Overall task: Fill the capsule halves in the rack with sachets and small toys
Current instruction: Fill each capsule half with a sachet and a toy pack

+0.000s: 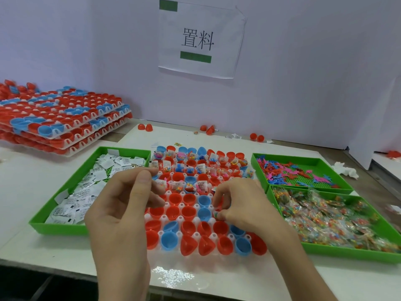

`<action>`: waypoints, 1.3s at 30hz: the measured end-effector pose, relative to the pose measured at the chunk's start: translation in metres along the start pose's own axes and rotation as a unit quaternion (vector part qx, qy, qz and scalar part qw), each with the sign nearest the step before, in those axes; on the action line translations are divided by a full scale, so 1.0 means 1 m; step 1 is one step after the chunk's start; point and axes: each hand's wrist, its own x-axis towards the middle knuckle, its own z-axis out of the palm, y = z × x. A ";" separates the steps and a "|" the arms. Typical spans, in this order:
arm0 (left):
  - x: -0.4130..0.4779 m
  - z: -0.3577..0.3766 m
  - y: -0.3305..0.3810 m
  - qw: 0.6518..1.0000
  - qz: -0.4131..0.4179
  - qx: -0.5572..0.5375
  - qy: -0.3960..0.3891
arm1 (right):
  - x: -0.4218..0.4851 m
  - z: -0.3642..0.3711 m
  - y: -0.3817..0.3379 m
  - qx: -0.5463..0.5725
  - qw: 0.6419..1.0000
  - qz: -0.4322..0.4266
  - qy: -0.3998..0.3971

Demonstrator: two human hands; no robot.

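Your rack [173,255] sits mid-table: its far rows hold sachets and toys, its near rows stand empty. Above it, your right hand [238,205] pinches a small packet; your left hand [128,198] curls, seemingly empty.

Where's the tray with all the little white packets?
In the head view, the green tray of white packets sits on the left, right beside the rack of capsule halves, in front of the stacked racks.
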 end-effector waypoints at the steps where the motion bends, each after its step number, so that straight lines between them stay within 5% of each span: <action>1: 0.000 0.000 0.000 1.000 -0.001 0.001 0.000 | 0.001 -0.001 -0.001 -0.001 1.000 -0.002 -0.006; 17: 0.005 -0.005 -0.008 1.000 -0.009 0.004 0.006 | 0.001 -0.015 0.026 0.093 0.992 -0.056 -0.060; 20: 0.028 -0.023 -0.018 0.998 0.000 0.068 -0.010 | 0.003 -0.037 0.046 0.151 0.988 -0.032 0.006; 24: 0.084 -0.052 -0.049 0.925 -0.036 0.366 -0.098 | 0.020 -0.059 0.101 0.133 0.973 0.062 0.178; 28: 0.116 -0.060 -0.070 0.833 -0.100 0.512 -0.183 | 0.044 -0.057 0.157 0.029 0.973 0.203 0.110; 30: 0.119 -0.060 -0.073 0.819 -0.107 0.531 -0.191 | 0.049 -0.047 0.170 0.018 0.970 0.232 0.066; 39: 0.111 -0.059 -0.070 0.827 -0.088 0.534 -0.152 | 0.048 -0.034 0.170 0.054 0.965 0.205 0.155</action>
